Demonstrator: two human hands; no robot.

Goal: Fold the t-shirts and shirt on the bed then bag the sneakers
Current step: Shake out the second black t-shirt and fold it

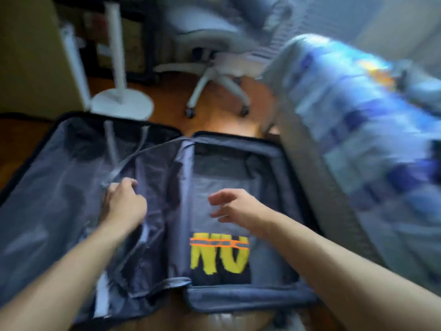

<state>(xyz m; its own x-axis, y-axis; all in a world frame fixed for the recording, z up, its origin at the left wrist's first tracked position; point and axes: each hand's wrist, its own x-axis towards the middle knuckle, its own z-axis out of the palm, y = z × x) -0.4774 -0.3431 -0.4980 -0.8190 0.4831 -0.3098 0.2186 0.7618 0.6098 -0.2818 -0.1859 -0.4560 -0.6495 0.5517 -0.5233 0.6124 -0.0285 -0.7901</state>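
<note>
An open dark suitcase (250,301) lies on the wooden floor in front of me. Its right half holds folded clothes: a grey garment (214,187) and, nearer me, a black t-shirt with yellow letters (219,259). My left hand (124,204) grips the grey lining flap (148,177) of the suitcase's left half, near its strap. My right hand (236,206) hovers over the folded grey garment with fingers spread and holds nothing. The frame is motion-blurred. No sneakers are in view.
The bed with a blue patterned cover (370,139) runs along the right, close to the suitcase. A white office chair (214,68) and a white round-based stand (121,101) are on the floor beyond the suitcase.
</note>
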